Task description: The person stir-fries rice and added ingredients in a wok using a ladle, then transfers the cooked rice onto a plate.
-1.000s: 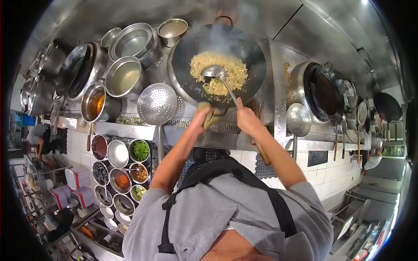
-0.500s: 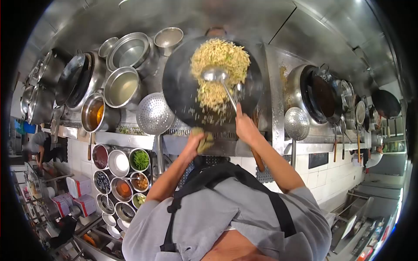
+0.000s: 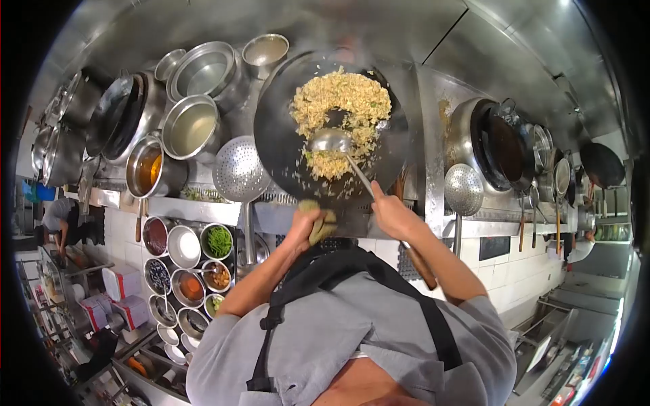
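Observation:
Fried rice (image 3: 345, 95) is spread in a big dark wok (image 3: 277, 122), with a bare dark patch in its middle. My right hand (image 3: 395, 215) grips the metal shaft of a ladle (image 3: 332, 141), its wooden handle end slanting back past my wrist. The ladle's bowl rests among the rice on the near side. At the wok's near rim, my left hand (image 3: 308, 227) is closed on a folded yellowish cloth (image 3: 323, 225). Whether the cloth wraps the rim is hard to see. Loose grains dot the wok's near wall.
Left of the wok lies a perforated skimmer (image 3: 241, 169), beside a pot of pale liquid (image 3: 191, 132) and a pot of orange oil (image 3: 145, 172). Bowls of ingredients, including chopped greens (image 3: 219, 241), stand below. On the right are another skimmer (image 3: 464, 189) and a second wok (image 3: 504, 145).
My right hand has drawn the ladle nearer to me and slightly down. The rice, blurred and heaped before, now lies spread around a gap. The cloth and left hand shifted slightly nearer.

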`<action>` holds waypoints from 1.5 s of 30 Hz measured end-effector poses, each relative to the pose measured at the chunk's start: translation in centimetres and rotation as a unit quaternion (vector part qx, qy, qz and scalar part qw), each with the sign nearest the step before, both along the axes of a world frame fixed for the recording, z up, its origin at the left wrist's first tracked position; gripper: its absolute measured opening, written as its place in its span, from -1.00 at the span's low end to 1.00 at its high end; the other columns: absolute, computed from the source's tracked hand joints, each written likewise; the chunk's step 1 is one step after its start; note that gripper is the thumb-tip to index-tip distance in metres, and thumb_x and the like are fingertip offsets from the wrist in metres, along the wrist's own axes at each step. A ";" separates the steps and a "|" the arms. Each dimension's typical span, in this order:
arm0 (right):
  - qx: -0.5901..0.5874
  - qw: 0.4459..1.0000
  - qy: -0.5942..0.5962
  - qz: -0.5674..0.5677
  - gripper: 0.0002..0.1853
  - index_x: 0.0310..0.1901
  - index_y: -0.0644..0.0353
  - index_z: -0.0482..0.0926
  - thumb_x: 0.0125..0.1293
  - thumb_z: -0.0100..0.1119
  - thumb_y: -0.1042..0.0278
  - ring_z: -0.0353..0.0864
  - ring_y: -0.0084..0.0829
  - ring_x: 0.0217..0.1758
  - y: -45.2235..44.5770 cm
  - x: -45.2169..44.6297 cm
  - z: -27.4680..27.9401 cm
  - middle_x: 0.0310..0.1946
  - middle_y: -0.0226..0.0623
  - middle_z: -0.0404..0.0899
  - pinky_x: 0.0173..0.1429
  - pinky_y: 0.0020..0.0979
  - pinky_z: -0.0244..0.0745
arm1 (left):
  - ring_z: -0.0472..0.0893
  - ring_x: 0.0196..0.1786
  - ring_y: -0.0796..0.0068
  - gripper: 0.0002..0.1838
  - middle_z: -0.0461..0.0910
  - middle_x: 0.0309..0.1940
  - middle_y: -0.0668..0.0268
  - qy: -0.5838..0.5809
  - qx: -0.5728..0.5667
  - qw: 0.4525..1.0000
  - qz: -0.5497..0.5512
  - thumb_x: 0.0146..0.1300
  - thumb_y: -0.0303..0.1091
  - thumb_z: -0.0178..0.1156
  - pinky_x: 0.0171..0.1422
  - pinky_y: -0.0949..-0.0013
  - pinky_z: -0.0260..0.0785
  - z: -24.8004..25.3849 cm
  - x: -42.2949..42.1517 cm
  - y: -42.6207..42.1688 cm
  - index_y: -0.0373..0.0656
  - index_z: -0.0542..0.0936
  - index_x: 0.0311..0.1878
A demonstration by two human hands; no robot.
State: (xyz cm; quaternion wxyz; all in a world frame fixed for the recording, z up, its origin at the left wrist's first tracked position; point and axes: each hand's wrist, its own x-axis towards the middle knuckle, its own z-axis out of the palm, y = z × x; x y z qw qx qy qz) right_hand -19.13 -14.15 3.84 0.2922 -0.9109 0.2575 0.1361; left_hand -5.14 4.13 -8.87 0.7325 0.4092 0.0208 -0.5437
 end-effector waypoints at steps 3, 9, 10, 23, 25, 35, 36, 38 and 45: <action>0.016 0.999 0.006 0.038 -0.36 0.47 0.63 0.04 0.48 -0.07 0.46 0.62 0.34 -0.23 0.0 -0.6 1.3 -0.35 0.43 0.59 -0.03 0.09 0.49 | 0.74 -0.15 0.21 -0.73 0.66 -0.06 0.07 0.090 0.004 0.994 -0.056 0.28 -0.50 0.12 -0.15 0.16 0.70 0.9 4.3 -4.2 -0.23 0.48 0.05; -0.074 0.980 -0.182 -0.044 -0.37 0.44 0.63 0.11 0.46 0.00 0.46 0.61 0.34 -0.19 -3.3 2.7 -5.7 -0.30 0.45 0.58 -0.06 0.10 0.48 | 0.74 -0.15 0.16 -0.70 0.65 -0.03 0.07 0.051 0.003 0.998 -0.032 0.29 -0.53 0.10 -0.11 0.14 0.71 -5.2 1.7 -2.7 -0.22 0.48 0.09; -0.074 0.980 -0.183 -0.033 -0.38 0.44 0.63 0.12 0.46 0.01 0.46 0.61 0.35 -0.18 -3.1 2.0 -4.4 -0.30 0.45 0.58 -0.06 0.11 0.48 | 0.74 -0.13 0.14 -0.69 0.64 -0.04 0.07 -0.006 0.016 0.999 -0.036 0.28 -0.55 0.09 -0.10 0.12 0.72 -3.6 0.8 -1.0 -0.24 0.47 0.09; -0.051 0.984 -0.162 -0.057 -0.37 0.46 0.51 0.15 0.44 0.06 0.45 0.59 0.31 -0.04 -3.1 0.9 -5.3 -0.08 0.41 0.57 0.04 0.12 0.43 | 0.74 -0.13 0.11 -0.66 0.65 -0.02 0.00 -0.037 -0.038 0.998 -0.029 0.27 -0.44 0.18 -0.19 0.16 0.70 -5.6 2.0 -2.8 -0.18 0.43 0.11; -0.049 0.984 -0.164 -0.046 -0.35 0.47 0.50 0.14 0.43 0.07 0.45 0.59 0.31 -0.03 -2.1 -2.0 -3.0 -0.08 0.41 0.58 0.05 0.13 0.43 | 0.73 -0.09 0.10 -0.63 0.63 0.01 -0.01 -0.032 -0.042 0.998 -0.019 0.26 -0.47 0.17 -0.13 0.14 0.72 -4.5 1.4 -2.3 -0.17 0.41 0.14; -0.175 0.960 -0.217 -0.032 -0.38 0.51 0.36 0.16 0.45 -0.02 0.45 0.69 0.16 -0.25 -10.0 -3.3 -9.7 -0.33 0.25 0.62 -0.10 0.03 0.59 | 0.73 -0.20 0.14 -0.70 0.66 -0.13 0.10 0.041 0.016 0.997 -0.067 0.25 -0.37 0.20 -0.31 0.17 0.64 -5.5 10.2 -11.6 -0.23 0.48 0.03; -0.162 0.950 -0.257 -0.075 -0.39 0.50 0.35 0.18 0.46 -0.02 0.44 0.69 0.11 -0.32 -11.2 -2.6 -10.2 -0.37 0.21 0.62 -0.17 0.01 0.60 | 0.73 -0.21 0.14 -0.70 0.66 -0.13 0.09 0.035 0.009 0.997 -0.067 0.26 -0.38 0.19 -0.30 0.17 0.65 -5.7 10.6 -12.1 -0.24 0.48 0.03; -0.078 0.933 -0.276 -0.216 -0.42 0.48 0.33 0.21 0.47 -0.03 0.42 0.69 -0.01 -0.46 -10.6 0.7 -7.7 -0.44 0.11 0.62 -0.32 -0.05 0.60 | 0.72 -0.22 0.15 -0.71 0.66 -0.15 0.09 0.032 0.001 0.997 -0.068 0.27 -0.41 0.17 -0.28 0.17 0.65 -6.3 10.4 -11.9 -0.25 0.48 0.03; 0.252 0.907 -0.213 -0.261 -0.62 0.30 0.32 0.38 0.53 -0.08 0.41 0.35 -0.47 -0.80 -8.7 10.4 -6.9 -0.69 -0.40 0.35 -0.73 -0.33 0.29 | 0.72 -0.22 0.14 -0.71 0.66 -0.13 0.06 0.021 0.008 0.998 -0.056 0.30 -0.37 0.13 -0.23 0.14 0.67 -6.7 10.4 -11.8 -0.26 0.49 0.05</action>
